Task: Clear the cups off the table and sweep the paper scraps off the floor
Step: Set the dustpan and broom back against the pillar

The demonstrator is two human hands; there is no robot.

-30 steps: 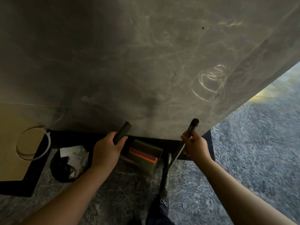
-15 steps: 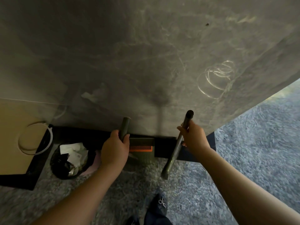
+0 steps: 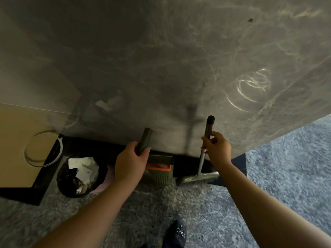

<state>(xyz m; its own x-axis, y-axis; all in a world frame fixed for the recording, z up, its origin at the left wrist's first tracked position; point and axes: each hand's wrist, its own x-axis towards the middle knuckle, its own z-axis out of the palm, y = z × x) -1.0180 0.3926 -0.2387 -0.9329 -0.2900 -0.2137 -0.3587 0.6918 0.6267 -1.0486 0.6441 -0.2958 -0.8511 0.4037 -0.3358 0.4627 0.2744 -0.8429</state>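
Observation:
My left hand (image 3: 129, 162) grips the dark handle of a green dustpan (image 3: 159, 173) with an orange comb strip; the pan stands on the grey carpet against the black skirting. My right hand (image 3: 217, 149) grips the upper part of a broom handle (image 3: 208, 127). The broom head (image 3: 198, 179) rests on the floor just right of the dustpan, bristles along the skirting. White paper scraps (image 3: 81, 167) lie inside a black bin (image 3: 62, 183) to the left. No cups are in view.
A grey marbled wall (image 3: 161, 68) fills the upper view, ending at a corner on the right. A tan panel (image 3: 16, 140) with a white cable loop (image 3: 43, 149) stands at the left. My dark shoe (image 3: 176, 234) is on the carpet (image 3: 286, 167) below.
The broom has swung upright and its head has come down on the floor by the skirting. The dustpan has straightened beside it. Both hands have kept their grip and risen slightly.

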